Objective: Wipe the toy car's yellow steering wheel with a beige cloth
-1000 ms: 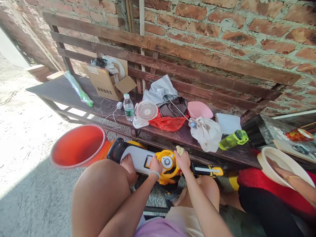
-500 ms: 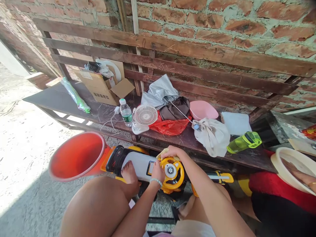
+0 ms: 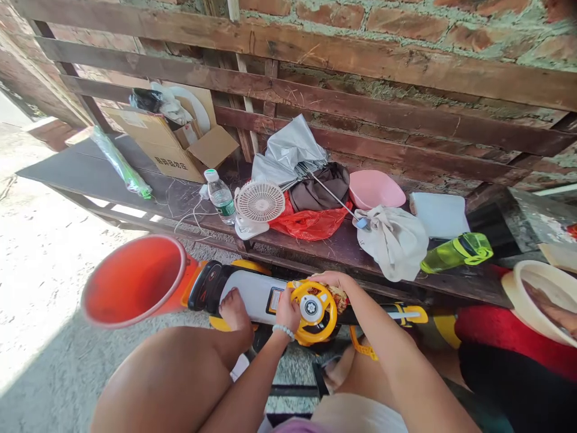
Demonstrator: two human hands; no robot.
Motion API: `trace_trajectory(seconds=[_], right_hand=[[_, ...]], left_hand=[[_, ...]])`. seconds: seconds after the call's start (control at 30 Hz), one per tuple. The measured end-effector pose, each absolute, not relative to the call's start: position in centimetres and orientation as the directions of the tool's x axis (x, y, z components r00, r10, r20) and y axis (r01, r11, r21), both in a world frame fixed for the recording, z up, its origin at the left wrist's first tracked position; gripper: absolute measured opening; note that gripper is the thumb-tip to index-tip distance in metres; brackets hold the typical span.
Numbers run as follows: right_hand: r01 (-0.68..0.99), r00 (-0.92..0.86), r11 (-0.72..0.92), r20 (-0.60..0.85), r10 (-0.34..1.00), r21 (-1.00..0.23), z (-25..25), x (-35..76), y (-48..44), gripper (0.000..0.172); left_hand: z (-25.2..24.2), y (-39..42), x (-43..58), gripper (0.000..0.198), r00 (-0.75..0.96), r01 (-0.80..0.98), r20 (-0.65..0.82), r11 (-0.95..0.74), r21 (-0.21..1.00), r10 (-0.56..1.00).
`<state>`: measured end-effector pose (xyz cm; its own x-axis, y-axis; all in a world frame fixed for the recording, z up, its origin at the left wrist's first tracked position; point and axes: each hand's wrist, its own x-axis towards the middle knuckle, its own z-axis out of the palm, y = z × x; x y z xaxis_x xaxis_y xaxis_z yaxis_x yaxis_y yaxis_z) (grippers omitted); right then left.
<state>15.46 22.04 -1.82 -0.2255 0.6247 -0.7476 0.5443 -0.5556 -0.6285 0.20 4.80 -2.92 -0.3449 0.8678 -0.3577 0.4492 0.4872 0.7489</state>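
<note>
A child's ride-on toy car with a white seat (image 3: 252,294) stands in front of my knees. My left hand (image 3: 287,311), a beaded bracelet on its wrist, is closed on the near left rim of its yellow steering wheel (image 3: 332,316). Beyond the wheel's far rim, my right hand (image 3: 332,280) is curled round a yellowish patterned cloth (image 3: 339,297), which lies against the far right side of the wheel. Part of that hand's grip is hidden. A bare foot (image 3: 234,310) rests on the seat.
An orange-red bucket (image 3: 135,282) stands left of the car. The bench (image 3: 207,231) behind holds a carton (image 3: 166,150), a water bottle (image 3: 222,201), a small fan (image 3: 260,201), an umbrella (image 3: 293,144), a pink basin (image 3: 376,188) and a green bottle (image 3: 455,252). Another person sits at right by a cream basin (image 3: 518,294).
My right hand has moved the cloth from the far left of the steering wheel to its far right side. My left hand stays on the rim. The view has shifted slightly.
</note>
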Motion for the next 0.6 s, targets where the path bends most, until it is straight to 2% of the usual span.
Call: trace_trajectory(seconds=[0.03, 0.1, 0.2, 0.27, 0.37, 0.47, 0.6], right_hand=[[0.597, -0.202, -0.522, -0.745, 0.636, -0.608, -1.5, 15.7, 22.4, 0.035], [0.67, -0.228, -0.492, -0.785, 0.576, -0.556, -0.7, 15.5, 23.0, 0.04], [0.663, -0.334, -0.442, -0.768, 0.547, -0.604, 0.1, 14.1, 23.1, 0.049], [0.681, -0.359, -0.377, -0.735, 0.575, -0.628, 0.3, 12.9, 22.6, 0.05], [0.704, -0.321, -0.301, -0.666, 0.673, -0.643, 0.2, 12.0, 21.7, 0.046], [0.721, -0.306, -0.246, -0.616, 0.726, -0.648, 0.3, 12.6, 20.9, 0.033], [0.807, -0.31, -0.089, -0.547, 0.778, -0.584, 1.3, 14.5, 19.4, 0.024]], left_hand=[[-3.0, 4.8, 0.2, 0.036, -0.347, 0.446, -0.36, 0.49, 0.749, 0.866], [-3.1, 4.8, 0.3, 0.036, -0.356, 0.439, -0.361, 0.495, 0.749, 0.862], [-3.3, 4.7, 0.3, 0.037, -0.373, 0.437, -0.347, 0.493, 0.752, 0.86], [-3.2, 4.6, 0.4, 0.037, -0.379, 0.434, -0.351, 0.5, 0.75, 0.856], [-3.0, 4.7, 0.4, 0.038, -0.379, 0.426, -0.367, 0.513, 0.745, 0.849], [-2.9, 4.8, 0.3, 0.036, -0.364, 0.434, -0.372, 0.508, 0.744, 0.854], [-2.7, 5.0, 0.3, 0.034, -0.359, 0.454, -0.39, 0.524, 0.721, 0.848]])
